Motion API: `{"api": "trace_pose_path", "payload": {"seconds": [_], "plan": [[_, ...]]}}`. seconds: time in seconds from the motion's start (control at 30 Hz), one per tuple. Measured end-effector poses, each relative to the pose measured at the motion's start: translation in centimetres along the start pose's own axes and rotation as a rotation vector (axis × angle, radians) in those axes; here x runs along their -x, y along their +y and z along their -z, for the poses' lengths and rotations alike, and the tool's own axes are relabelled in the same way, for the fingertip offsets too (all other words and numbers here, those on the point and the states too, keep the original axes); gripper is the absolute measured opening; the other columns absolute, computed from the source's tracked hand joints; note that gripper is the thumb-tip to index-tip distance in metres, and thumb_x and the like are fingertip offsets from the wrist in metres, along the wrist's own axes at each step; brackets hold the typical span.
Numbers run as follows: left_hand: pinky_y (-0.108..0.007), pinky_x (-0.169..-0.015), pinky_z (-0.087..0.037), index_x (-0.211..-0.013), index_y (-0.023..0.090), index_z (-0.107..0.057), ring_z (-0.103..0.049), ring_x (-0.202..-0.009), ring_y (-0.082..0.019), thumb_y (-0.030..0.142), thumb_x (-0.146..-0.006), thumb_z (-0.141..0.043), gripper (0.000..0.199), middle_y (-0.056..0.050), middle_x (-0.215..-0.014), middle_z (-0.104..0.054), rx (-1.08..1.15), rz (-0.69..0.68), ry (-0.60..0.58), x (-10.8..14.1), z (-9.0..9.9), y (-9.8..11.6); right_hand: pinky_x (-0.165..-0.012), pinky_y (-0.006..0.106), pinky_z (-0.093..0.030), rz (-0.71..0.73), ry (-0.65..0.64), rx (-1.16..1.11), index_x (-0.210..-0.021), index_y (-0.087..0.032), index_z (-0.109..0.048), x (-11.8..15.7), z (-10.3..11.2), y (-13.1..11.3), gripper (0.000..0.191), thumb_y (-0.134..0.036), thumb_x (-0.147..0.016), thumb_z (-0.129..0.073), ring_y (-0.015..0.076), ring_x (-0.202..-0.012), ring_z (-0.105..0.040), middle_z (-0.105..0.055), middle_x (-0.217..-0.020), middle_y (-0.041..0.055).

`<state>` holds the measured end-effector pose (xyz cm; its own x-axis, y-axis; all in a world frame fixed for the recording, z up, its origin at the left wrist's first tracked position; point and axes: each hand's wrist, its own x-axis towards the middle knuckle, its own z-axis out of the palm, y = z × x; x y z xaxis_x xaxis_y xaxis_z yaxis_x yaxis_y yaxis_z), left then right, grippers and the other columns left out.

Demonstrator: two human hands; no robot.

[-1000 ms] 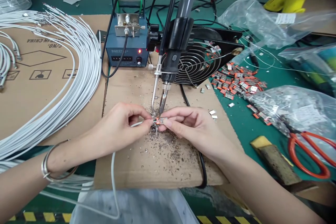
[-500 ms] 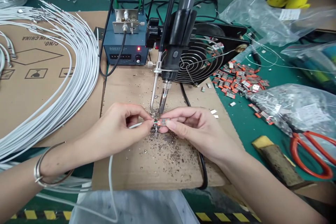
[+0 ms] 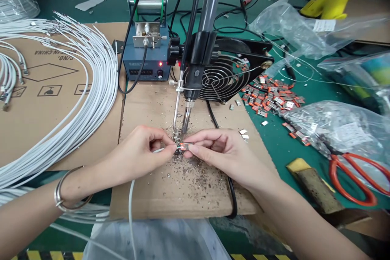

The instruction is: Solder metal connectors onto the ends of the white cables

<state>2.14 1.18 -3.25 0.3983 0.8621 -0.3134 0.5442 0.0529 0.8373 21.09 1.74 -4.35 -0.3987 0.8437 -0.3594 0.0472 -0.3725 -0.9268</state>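
Between thumb and forefinger, my left hand point(image 3: 152, 148) pinches the end of a white cable point(image 3: 131, 201), which hangs down toward the front edge. My right hand point(image 3: 213, 148) grips a small orange and metal connector point(image 3: 185, 146) by its right side. Cable end and connector meet just under the tip of a soldering iron point(image 3: 186, 120) held on a stand. A thin bent metal tube point(image 3: 176, 109) comes down beside the iron. Whether wires and connector are joined is too small to tell.
A blue solder feeder point(image 3: 146, 55) stands behind, beside a black fan point(image 3: 216, 77). Bundled white cables point(image 3: 100, 101) lie left on cardboard. At the right are loose connectors point(image 3: 271, 95), plastic bags point(image 3: 344, 126), red-handled scissors point(image 3: 335, 178) and a worn sponge block point(image 3: 317, 187).
The view has shifted slightly. Both hands and the connector now sit a little lower relative to the iron tip, with a small gap showing. Both grips are kept.
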Motion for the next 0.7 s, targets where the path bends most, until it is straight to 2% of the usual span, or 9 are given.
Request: {"api": "trace_pose_path", "payload": {"seconds": [0.07,0.17,0.3,0.43,0.53,0.7], "plan": [[-0.02,-0.044,-0.023,-0.076,0.014,-0.066,-0.029,-0.047,-0.007,0.027,-0.08,-0.052,0.019,0.007,-0.051,-0.034,0.026,0.023,-0.053,0.3,0.1,0.4,-0.054,0.015,-0.046,0.006,-0.021,0.015,-0.075,-0.016,-0.068,0.5,0.0,-0.1,0.011,-0.021,-0.066,-0.072,0.0077,-0.058,-0.063,-0.071,-0.064,0.0013],[-0.02,-0.045,-0.024,-0.077,0.012,-0.063,-0.032,-0.048,-0.007,0.03,-0.082,-0.051,0.022,0.006,-0.052,-0.038,0.089,0.055,-0.194,0.9,0.2,1.0,-0.053,0.015,-0.044,0.036,-0.039,0.028,-0.075,-0.015,-0.066,1.5,0.1,-0.2,0.01,-0.021,-0.068,-0.07,0.0075,-0.057,-0.061,-0.07,-0.064,0.0013],[-0.02,-0.049,-0.028,-0.082,0.014,-0.061,-0.039,-0.055,-0.009,0.037,-0.081,-0.054,0.024,0.005,-0.059,-0.045,0.188,0.023,-0.324,1.9,-0.2,1.3,-0.052,0.017,-0.044,0.072,-0.067,0.045,-0.077,-0.014,-0.065,3.1,0.1,-0.5,0.01,-0.022,-0.072,-0.066,0.0081,-0.056,-0.06,-0.069,-0.063,0.0018],[-0.02,-0.049,-0.025,-0.076,0.016,-0.059,-0.034,-0.053,-0.008,0.032,-0.079,-0.059,0.017,0.007,-0.056,-0.04,0.295,0.018,-0.353,2.9,-1.5,1.3,-0.054,0.017,-0.044,0.086,-0.08,0.05,-0.078,-0.014,-0.065,4.8,0.1,-0.6,0.008,-0.021,-0.074,-0.064,0.0086,-0.058,-0.06,-0.069,-0.064,0.0021],[-0.019,-0.046,-0.023,-0.073,0.015,-0.056,-0.029,-0.049,-0.006,0.027,-0.078,-0.059,0.013,0.008,-0.054,-0.038,0.409,0.037,-0.333,3.8,-2.9,1.3,-0.054,0.018,-0.044,0.099,-0.064,0.078,-0.079,-0.014,-0.064,6.0,-0.1,-0.4,0.009,-0.022,-0.075,-0.064,0.009,-0.057,-0.06,-0.067,-0.064,0.0021],[-0.018,-0.037,-0.021,-0.072,0.016,-0.054,-0.03,-0.038,-0.004,0.025,-0.077,-0.058,0.011,0.006,-0.057,-0.047,0.517,0.08,-0.324,5.1,-5.0,1.3,-0.049,0.02,-0.042,0.177,-0.049,0.223,-0.08,-0.015,-0.063,7.6,-0.3,-0.1,0.01,-0.024,-0.078,-0.058,0.01,-0.054,-0.055,-0.062,-0.062,0.0022]]}}
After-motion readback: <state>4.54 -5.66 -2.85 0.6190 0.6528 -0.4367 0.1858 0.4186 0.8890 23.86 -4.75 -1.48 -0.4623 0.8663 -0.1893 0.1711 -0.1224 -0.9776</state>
